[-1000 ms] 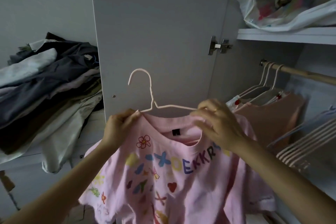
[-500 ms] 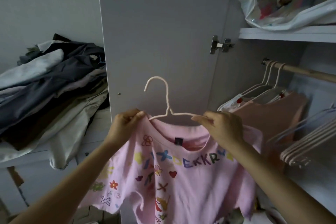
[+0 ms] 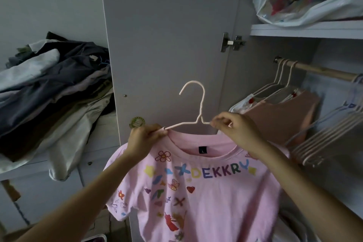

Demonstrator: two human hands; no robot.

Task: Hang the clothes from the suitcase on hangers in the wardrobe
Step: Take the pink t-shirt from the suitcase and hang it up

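Note:
A pink T-shirt [image 3: 206, 198] with coloured drawings and letters hangs from a pale pink wire hanger [image 3: 199, 104] in front of the open wardrobe door [image 3: 167, 35]. My left hand [image 3: 144, 140] grips the shirt's left shoulder together with the hanger's arm. My right hand [image 3: 238, 129] pinches the hanger's right arm at the shirt's other shoulder. The hook points up and left, free of the wooden rail [image 3: 322, 71]. The suitcase is out of sight.
Two garments on hangers [image 3: 282, 104] hang at the rail's left end. A bunch of bare hangers [image 3: 334, 135] hangs at the right. A plastic bag [image 3: 314, 2] lies on the shelf above. A heap of clothes [image 3: 51, 84] sits on a low cabinet at left.
Both hands have lifted the shirt and hanger and carried them right, toward the wardrobe opening. The shirt has spread out flatter on the hanger.

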